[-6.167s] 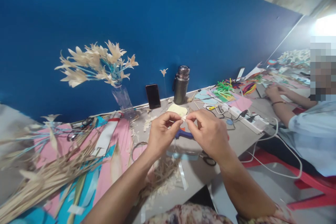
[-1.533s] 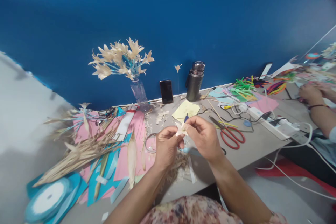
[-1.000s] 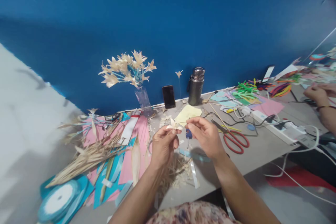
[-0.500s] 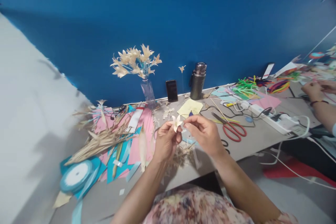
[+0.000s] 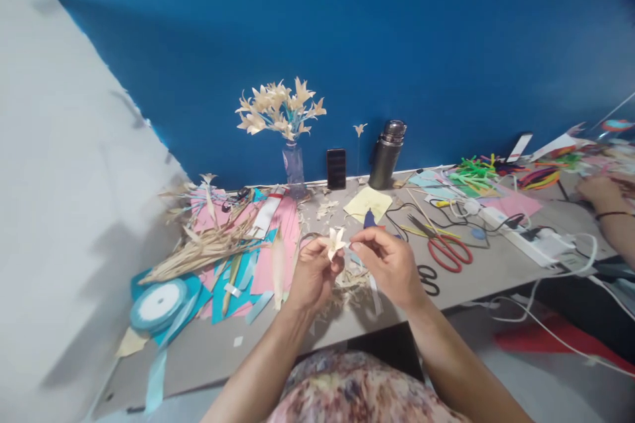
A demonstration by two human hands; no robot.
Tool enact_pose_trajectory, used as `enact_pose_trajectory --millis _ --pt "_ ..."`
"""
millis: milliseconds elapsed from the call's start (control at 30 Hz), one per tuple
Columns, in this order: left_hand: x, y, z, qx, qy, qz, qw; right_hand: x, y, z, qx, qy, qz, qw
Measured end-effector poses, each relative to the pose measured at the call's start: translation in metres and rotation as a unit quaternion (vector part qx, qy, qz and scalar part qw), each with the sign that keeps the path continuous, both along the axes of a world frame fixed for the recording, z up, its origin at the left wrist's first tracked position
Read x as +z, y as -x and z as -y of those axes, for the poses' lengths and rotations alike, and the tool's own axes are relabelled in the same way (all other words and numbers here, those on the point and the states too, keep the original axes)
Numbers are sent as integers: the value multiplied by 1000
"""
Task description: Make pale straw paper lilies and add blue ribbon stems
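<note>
My left hand [image 5: 311, 275] is closed in a pinch on a small cream husk flower [image 5: 335, 241], held above the front of the grey table [image 5: 476, 271]. My right hand [image 5: 389, 266] is raised right beside it, with thumb and forefinger pinched at the flower's right petal. Under both hands lies a heap of husk scraps [image 5: 347, 281].
A vase of cream flowers [image 5: 285, 119], a phone [image 5: 336, 168] and a steel flask [image 5: 385, 154] stand by the blue wall. Red scissors [image 5: 444, 246], a power strip [image 5: 516, 234], a blue ribbon roll [image 5: 159, 304] and dried husks [image 5: 208, 248] lie around. Another person's hand [image 5: 602, 193] works far right.
The camera swung left and tipped down, showing more of the table's left end. The flower has been opened out between my fingers and my hands have stayed close together.
</note>
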State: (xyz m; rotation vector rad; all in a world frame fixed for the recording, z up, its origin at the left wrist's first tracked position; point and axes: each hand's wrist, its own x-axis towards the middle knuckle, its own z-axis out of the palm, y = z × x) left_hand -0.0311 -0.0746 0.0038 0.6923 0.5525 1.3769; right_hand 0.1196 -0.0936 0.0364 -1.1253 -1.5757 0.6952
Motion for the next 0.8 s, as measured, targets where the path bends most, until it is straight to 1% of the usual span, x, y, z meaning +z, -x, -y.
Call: enact_pose_trajectory --millis 167,267,367,533,667,800 --pt "-4 1 -9 -21 14 -27 999 -10 -7 -14 9 28 -15 999" --pt "-5 -2 -17 -9 37 -36 999 -14 -8 -23 32 48 -26 998" --pt "-7 -3 -25 -3 71 -35 997 -13 -6 -32 56 47 -29 997" --pt "-12 -1 -35 -55 114 -7 992 -13 -1 -44 47 35 -38 998" --pt "-12 2 -36 -47 131 -2 990 -13 2 -48 59 49 -50 996" --pt "-11 2 -35 -52 123 -8 991 -14 3 -50 75 82 -70 991"
